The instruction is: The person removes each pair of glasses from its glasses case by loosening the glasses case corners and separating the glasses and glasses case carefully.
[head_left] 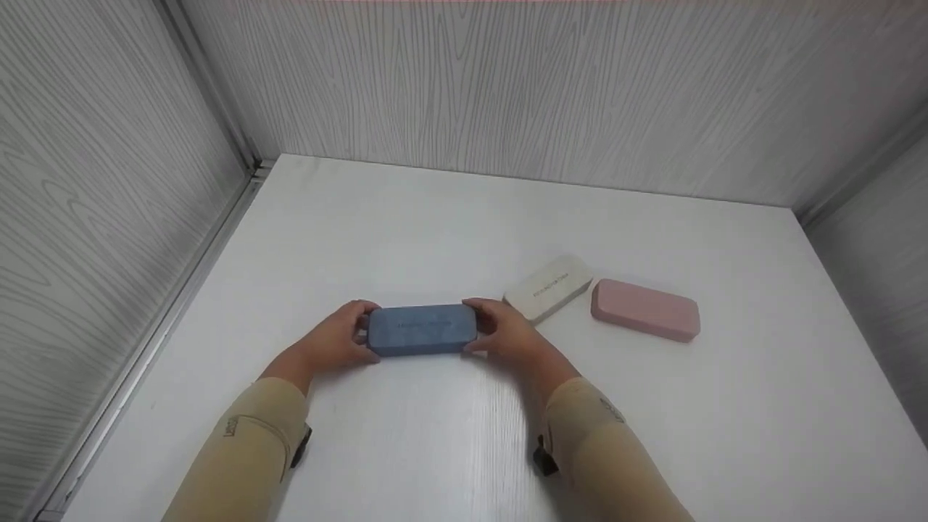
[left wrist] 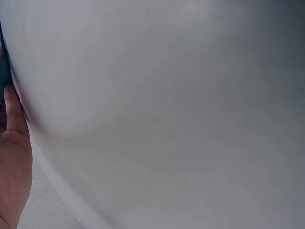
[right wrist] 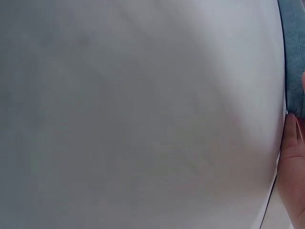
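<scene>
A blue glasses case [head_left: 422,330] with faint lettering on its lid lies lengthwise between both hands in the head view. My left hand [head_left: 335,339] grips its left end, thumb at the near edge and fingers round the far corner. At the opposite end my right hand [head_left: 512,335] holds it the same way. Only a sliver of the blue case [right wrist: 294,57] shows at the right wrist view's edge, beside part of the right hand [right wrist: 293,171]. The left wrist view catches the left hand [left wrist: 14,162] at its border. The case looks closed.
Just beyond the right hand lies a cream case [head_left: 549,288] with printed lettering, set at a slant. A pink case [head_left: 645,310] is to its right. They sit on a white table [head_left: 435,442] bounded by wood-grain panels [head_left: 464,87] at the back and sides.
</scene>
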`<control>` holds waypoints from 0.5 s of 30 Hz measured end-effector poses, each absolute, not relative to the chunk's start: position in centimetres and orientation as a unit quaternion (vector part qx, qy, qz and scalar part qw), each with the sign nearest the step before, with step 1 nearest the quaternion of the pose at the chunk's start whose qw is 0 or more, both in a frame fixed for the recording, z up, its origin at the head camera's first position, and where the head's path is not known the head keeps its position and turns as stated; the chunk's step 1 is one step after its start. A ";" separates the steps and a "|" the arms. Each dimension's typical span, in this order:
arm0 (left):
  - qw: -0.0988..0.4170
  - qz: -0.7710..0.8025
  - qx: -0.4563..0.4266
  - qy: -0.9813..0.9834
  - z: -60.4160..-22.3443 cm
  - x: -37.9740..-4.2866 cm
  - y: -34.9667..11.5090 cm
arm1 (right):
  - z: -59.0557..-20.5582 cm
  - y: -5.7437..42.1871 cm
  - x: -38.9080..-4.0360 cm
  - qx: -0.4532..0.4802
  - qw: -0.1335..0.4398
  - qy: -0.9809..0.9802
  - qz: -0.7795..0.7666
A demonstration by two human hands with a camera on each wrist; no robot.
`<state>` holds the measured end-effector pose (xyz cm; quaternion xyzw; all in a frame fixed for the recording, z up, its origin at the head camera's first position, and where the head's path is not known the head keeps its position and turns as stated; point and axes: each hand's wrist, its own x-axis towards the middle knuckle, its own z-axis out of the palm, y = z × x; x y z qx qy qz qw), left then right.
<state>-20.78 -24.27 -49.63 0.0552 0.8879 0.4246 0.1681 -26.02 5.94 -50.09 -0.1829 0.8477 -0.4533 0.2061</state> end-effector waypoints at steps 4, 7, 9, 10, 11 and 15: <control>0.162 0.416 0.060 0.893 -49.8 -20.8 -24.4 | -50.0 6.0 -26.0 -0.181 0.204 0.848 -0.454; 0.158 0.409 0.059 0.897 -50.0 -20.9 -24.4 | -50.0 6.1 -26.1 -0.190 0.204 0.850 -0.446; 0.156 0.404 0.059 0.899 -50.0 -20.9 -24.4 | -49.9 6.2 -26.2 -0.196 0.203 0.853 -0.438; 0.156 0.403 0.059 0.900 -50.0 -20.9 -24.4 | -49.9 6.2 -26.3 -0.198 0.203 0.856 -0.433; 0.157 0.402 0.059 0.900 -49.9 -20.9 -24.3 | -50.0 6.3 -26.4 -0.203 0.204 0.854 -0.434; 0.165 0.407 0.047 0.897 -49.7 -20.9 -24.3 | -49.7 6.4 -26.6 -0.192 0.223 0.851 -0.434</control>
